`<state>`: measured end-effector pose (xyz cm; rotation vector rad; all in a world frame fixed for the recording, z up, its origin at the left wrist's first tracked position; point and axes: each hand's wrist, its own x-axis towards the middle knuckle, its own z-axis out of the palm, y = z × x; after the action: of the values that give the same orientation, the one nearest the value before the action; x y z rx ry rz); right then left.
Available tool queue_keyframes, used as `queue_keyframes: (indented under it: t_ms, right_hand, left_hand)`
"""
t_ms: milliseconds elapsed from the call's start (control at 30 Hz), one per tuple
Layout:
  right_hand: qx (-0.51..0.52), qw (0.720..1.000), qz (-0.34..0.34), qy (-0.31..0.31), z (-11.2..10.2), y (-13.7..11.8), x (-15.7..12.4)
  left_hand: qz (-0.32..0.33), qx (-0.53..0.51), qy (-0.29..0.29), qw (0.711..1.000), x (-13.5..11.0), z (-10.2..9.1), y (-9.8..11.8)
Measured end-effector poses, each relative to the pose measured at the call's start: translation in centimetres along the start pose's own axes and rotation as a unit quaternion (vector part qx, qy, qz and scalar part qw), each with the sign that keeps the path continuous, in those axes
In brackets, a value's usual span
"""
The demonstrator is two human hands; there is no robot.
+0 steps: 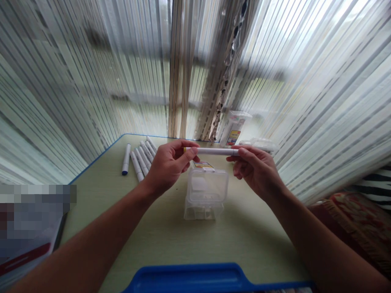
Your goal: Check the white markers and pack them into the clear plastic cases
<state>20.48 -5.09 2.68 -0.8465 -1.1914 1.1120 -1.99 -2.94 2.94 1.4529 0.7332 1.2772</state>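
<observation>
A white marker [214, 151] is held level above the table, one end in each of my hands. My left hand [172, 160] pinches the end with a bit of yellow showing. At the other end, my right hand [255, 162] grips it between thumb and fingers. Just below stands a clear plastic case [207, 187] with its lid raised and a coloured label at the back. To the left of my left hand lie several white markers [142, 156] side by side. A single marker with a dark blue end [126, 158] lies a little apart from them.
The light wood-look table [244, 244] has a blue rim and a blue tray [189, 278] at its near edge. Another clear container with a label [230, 130] stands at the back, near the striped curtain [137, 73]. Patterned fabric [360, 228] is at the right.
</observation>
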Motion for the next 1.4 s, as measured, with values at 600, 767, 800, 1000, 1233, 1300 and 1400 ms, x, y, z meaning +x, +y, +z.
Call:
queue_keyframes:
  t_ms: [600,767,800,1000,1233,1300,1400]
  right_hand:
    - [0.028,0.999,0.015,-0.006,-0.11,-0.18,-0.04]
    - [0.046,0.999,0.020,-0.009,-0.12,-0.43,0.01]
    - [0.044,0.999,0.019,-0.009,-0.09,-0.44,0.00]
    - [0.016,1.000,0.000,0.000,0.14,-0.20,-0.12]
    - [-0.011,1.000,-0.009,-0.001,0.23,0.22,-0.16]
    - [-0.014,1.000,-0.014,-0.003,0.21,0.32,-0.19]
    - [-0.020,1.000,-0.016,-0.003,0.18,0.45,-0.20]
  left_hand:
    - [0.003,-0.028,-0.004,1.000,0.09,-0.06,-0.15]
    - [-0.009,-0.082,-0.011,0.997,0.20,-0.28,-0.30]
    - [-0.008,-0.082,-0.011,0.997,0.20,-0.29,-0.29]
    - [0.002,-0.025,-0.005,1.000,0.03,-0.10,0.02]
    - [0.006,-0.017,-0.009,1.000,0.02,-0.18,-0.22]
    - [0.008,-0.014,-0.007,1.000,0.02,-0.23,-0.27]
    - [0.008,0.005,-0.001,1.000,-0.05,-0.27,-0.18]
